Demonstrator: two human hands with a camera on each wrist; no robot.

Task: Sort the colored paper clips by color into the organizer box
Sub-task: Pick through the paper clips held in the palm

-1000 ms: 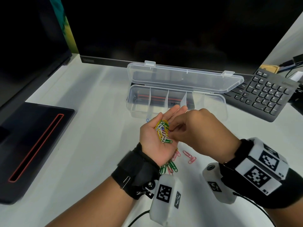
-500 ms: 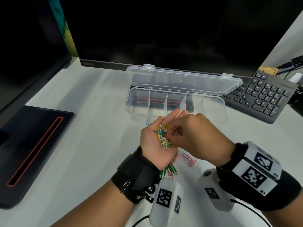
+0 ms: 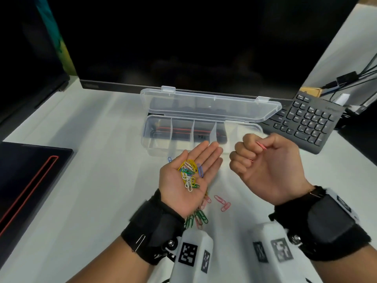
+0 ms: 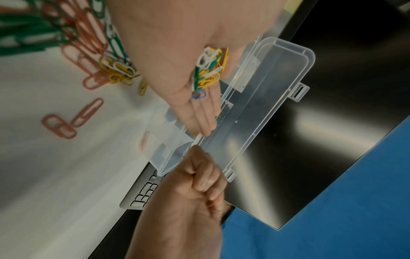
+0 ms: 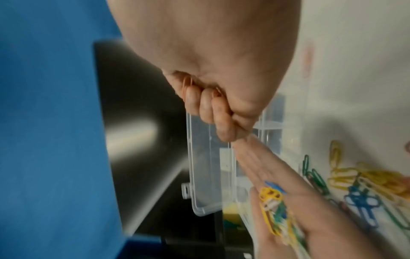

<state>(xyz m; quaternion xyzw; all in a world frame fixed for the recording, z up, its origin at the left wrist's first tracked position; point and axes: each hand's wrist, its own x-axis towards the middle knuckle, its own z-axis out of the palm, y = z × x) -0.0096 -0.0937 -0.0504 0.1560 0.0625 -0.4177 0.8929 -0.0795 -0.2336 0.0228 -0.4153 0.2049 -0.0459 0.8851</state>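
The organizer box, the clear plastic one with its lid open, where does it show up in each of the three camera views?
Head: organizer box sits centre, beyond both hands, lid tipped back toward the monitor.
Left wrist: it runs diagonally from centre to upper right, past the left hand fingertips.
Right wrist: lower centre, below the right hand.
Shared landmark: the mixed clips on the left palm.

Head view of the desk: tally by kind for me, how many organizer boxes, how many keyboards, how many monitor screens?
Clear plastic organizer box, lid open: 1
Black keyboard: 1
Dark monitor screens, one in the centre and one on the left: 2
Total: 4
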